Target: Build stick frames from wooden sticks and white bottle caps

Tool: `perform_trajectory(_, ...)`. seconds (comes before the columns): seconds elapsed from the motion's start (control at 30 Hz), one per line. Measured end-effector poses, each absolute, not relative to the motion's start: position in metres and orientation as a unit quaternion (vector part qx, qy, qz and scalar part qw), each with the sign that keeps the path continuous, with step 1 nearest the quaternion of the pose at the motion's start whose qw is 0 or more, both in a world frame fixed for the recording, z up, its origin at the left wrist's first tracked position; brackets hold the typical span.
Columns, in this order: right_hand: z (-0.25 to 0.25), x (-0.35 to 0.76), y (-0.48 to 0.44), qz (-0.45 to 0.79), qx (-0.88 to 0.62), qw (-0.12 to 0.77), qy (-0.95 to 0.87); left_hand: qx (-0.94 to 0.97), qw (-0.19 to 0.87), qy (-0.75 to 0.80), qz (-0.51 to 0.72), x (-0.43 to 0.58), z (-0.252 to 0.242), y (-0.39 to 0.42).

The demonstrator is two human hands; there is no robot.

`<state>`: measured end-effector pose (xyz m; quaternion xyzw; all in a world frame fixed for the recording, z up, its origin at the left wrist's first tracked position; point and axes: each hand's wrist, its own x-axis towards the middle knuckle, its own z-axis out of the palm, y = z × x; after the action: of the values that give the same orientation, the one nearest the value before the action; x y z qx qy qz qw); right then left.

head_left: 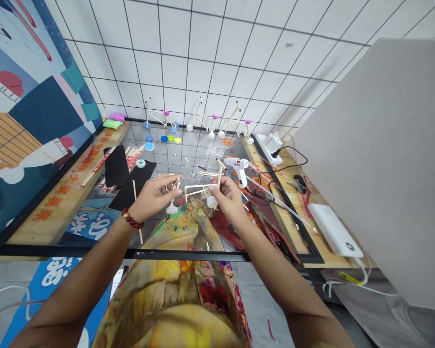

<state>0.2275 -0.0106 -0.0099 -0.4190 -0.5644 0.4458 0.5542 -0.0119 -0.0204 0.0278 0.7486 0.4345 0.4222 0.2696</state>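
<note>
In the middle of the frame, the right hand [227,195] pinches a small bicycle-like stick frame [203,185] between thumb and index finger, near the foot of its upright stick. The frame is raised in front of the person, its crossing sticks pointing toward the left hand [158,195]. That hand's thumb and fingertips close on a short stick piece [178,183]; a white disc [171,209] shows just below it, though whether the two are joined I cannot tell. Another white disc [210,201] shows beside the right hand.

The thin joints look like the weak point: too hard a squeeze or a sideways twist could snap one or skew the frame. The glue gun [238,166] lies just beyond the right hand, so a careless reach might touch a hot nozzle, if it is heated, or snag its cable. Three similar stick models [199,115], standing at the upper centre, could topple if the tabletop is jolted.
</note>
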Motion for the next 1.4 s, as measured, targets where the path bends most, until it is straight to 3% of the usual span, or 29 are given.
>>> perform_trajectory(0.37,-0.007,0.228,-0.012,0.455,-0.425,0.547,-0.56,0.685,0.316,0.471,0.457,-0.001,0.021,-0.026)
perform_trajectory(0.83,-0.009,0.227,-0.01,0.437,-0.424,0.549,-0.572,0.739,0.207,0.464,0.442,0.003,0.018,-0.029)
perform_trajectory(1.4,-0.012,0.224,-0.011,0.427,-0.409,0.569,-0.572,0.662,0.306,0.413,0.546,0.01,0.011,-0.026)
